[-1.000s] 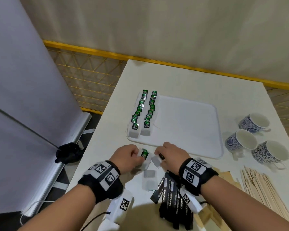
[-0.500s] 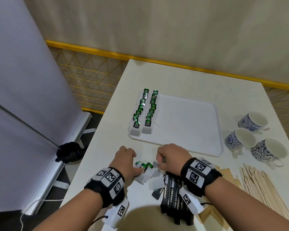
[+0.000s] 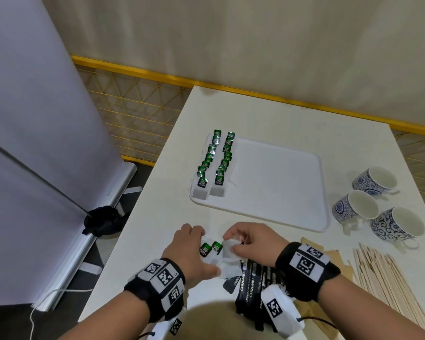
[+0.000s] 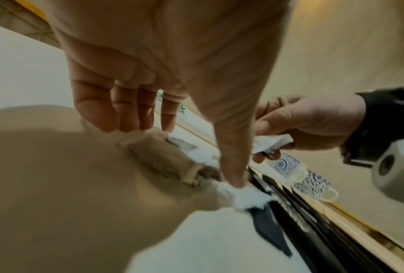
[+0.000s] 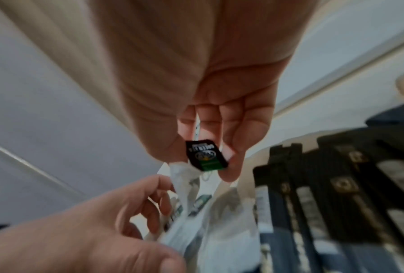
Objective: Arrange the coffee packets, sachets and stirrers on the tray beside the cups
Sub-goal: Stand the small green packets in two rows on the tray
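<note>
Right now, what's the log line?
left hand presses loose sachets | right hand pinches sachet tag | tray holds two sachet rows

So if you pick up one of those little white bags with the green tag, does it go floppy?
Probably floppy: the white bag looks crumpled by the right hand, which pinches its green tag. Likely very light, since a fingertip pinch alone holds it. It shouldn't roll: the bags on the tray lie flat in rows.

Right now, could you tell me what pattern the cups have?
The cups bear blue swirls on white; head view.
</note>
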The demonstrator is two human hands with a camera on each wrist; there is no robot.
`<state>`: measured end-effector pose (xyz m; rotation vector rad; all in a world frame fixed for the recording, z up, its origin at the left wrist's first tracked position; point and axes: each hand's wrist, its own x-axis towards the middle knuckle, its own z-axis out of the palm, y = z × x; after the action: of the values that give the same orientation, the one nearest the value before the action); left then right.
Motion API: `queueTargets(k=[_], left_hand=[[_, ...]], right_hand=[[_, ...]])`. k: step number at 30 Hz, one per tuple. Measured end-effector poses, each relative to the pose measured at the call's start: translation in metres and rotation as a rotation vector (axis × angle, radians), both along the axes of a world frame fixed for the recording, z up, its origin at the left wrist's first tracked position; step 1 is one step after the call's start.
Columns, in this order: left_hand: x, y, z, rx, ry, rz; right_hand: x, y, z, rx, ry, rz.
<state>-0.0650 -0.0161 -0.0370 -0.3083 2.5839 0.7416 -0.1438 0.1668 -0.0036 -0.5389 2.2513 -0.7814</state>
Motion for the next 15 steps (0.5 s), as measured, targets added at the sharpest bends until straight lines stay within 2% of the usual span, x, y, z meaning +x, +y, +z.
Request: queueTargets(k=[3,7,11,15], left_hand=[[0.002,0.005,-0.004,-0.064,0.007,-0.049],[-0.003,0.005,-0.006,-0.033,-0.036,-0.037],[-0.005,0.002,-0.011,0.007,-0.029,-0.028],[-0.007,0.003,-0.01,0.007,0.028,-0.049]], right_hand=[[0.007,-0.004,-0.003,0.107,0.09,0.135],[0.011,-0.012,-0.009,0.26,0.27,0.283],[0.013,-0.009,-0.011,0.274,0.26,0.356],[0.017,-0.008,-0.015,0.325,0.342,0.493]])
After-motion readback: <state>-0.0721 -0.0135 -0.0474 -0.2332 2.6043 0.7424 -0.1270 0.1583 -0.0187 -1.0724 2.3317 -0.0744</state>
